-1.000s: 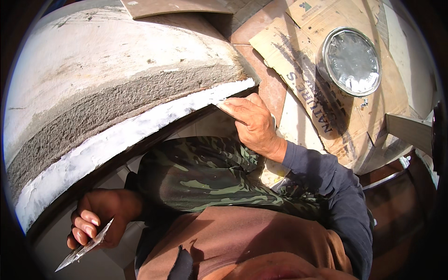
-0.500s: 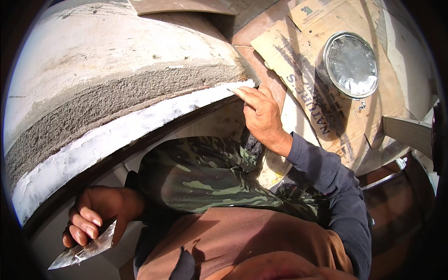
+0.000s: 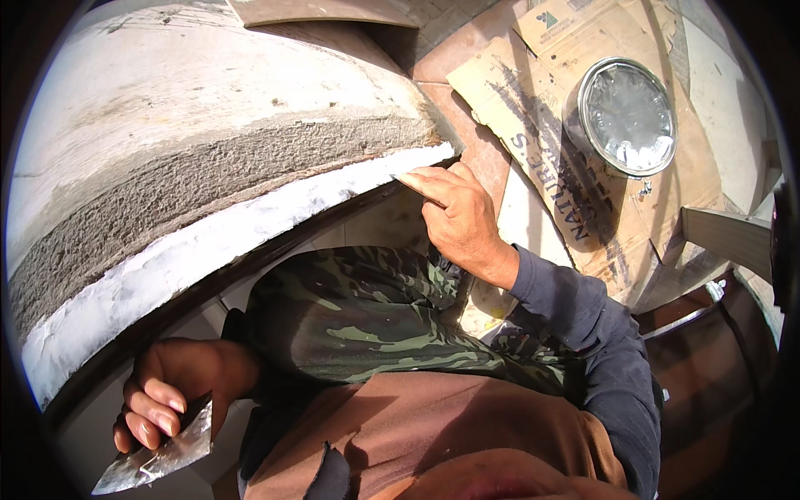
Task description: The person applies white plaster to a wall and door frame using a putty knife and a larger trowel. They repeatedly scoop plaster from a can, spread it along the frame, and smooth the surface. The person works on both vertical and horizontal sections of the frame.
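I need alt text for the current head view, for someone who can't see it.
A person's right hand touches the lower edge of a white strip beside a rough grey band, while the left hand holds a flat metal blade at lower left. A round metal can stands on cardboard at upper right.

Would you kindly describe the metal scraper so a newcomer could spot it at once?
Find the white strip and follow it to the lower left. Just right of that end, the left hand holds the scraper. Its shiny grey metal sets it apart from the white strip and camouflage trousers.
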Available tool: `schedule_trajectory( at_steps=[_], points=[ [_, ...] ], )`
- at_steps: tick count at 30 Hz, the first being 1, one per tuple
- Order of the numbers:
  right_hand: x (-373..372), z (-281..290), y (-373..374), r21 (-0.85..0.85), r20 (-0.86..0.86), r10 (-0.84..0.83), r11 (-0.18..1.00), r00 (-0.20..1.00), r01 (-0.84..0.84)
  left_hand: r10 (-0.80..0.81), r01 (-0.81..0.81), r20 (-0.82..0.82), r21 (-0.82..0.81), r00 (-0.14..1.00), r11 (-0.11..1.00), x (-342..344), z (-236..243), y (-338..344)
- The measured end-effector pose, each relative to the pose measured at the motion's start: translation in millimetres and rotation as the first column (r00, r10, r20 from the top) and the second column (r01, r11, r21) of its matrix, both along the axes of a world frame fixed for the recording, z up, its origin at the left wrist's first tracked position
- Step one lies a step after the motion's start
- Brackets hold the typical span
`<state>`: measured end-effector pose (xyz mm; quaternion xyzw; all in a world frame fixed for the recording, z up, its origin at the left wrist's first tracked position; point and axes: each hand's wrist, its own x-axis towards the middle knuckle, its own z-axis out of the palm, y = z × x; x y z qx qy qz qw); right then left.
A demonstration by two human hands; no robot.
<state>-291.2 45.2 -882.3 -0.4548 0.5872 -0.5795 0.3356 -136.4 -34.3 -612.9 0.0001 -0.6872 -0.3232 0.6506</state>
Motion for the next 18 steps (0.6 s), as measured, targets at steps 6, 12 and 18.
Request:
schedule_trajectory(
  at_steps=[6, 12, 18],
  points=[
    [2.3, 3.7, -2.1, -0.03, 0.038, -0.13, 0.991, 0.991, 0.131, 0.001, -0.001, 0.055, 0.001, 0.998, 1.0, 4.0, 3.7, -0.2],
    [-1.8, -4.3, -2.3, -0.213, 0.044, -0.018, 0.977, 0.999, 0.027, 0.012, -0.012, 0.045, 0.0, 0.999, 1.0, 4.6, 3.9, 0.7],
    [-6.1, -2.5, -5.9, 0.085, 0.009, -0.089, 0.992, 0.996, 0.088, -0.002, 0.002, 0.049, 0.005, 0.999, 1.0, 7.4, 3.2, 0.1]
  ],
)
